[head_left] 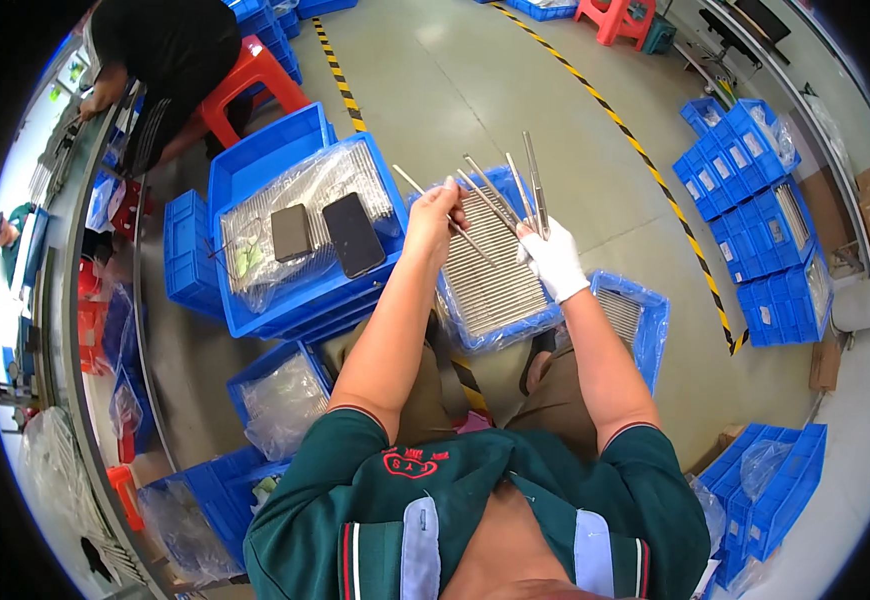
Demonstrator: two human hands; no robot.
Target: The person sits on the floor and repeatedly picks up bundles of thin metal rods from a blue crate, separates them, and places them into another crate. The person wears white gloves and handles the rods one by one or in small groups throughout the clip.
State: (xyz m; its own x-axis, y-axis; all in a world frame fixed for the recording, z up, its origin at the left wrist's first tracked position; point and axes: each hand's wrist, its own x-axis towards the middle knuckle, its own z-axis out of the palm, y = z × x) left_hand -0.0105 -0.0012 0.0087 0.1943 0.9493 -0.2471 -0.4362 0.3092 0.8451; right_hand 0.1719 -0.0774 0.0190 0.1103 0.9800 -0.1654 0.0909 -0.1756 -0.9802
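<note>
My bare left hand (438, 217) pinches one thin metal rod (475, 247), which slants down to the right. In a white glove, my right hand (555, 260) is closed round several metal rods (532, 165) that fan out upward. Both hands are above a blue crate (470, 345) lined with clear plastic. Rows of similar rods (495, 290) lie side by side in it. How the gloved fingers wrap the rods is partly hidden.
Left of my hands, stacked blue crates (245, 325) carry a plastic-covered load with a black phone (353, 234) and a brown box (291, 232). Another rod crate (655, 320) stands at right. A person (170, 60) works by a red stool (255, 80). More crates (755, 220) are stacked far right.
</note>
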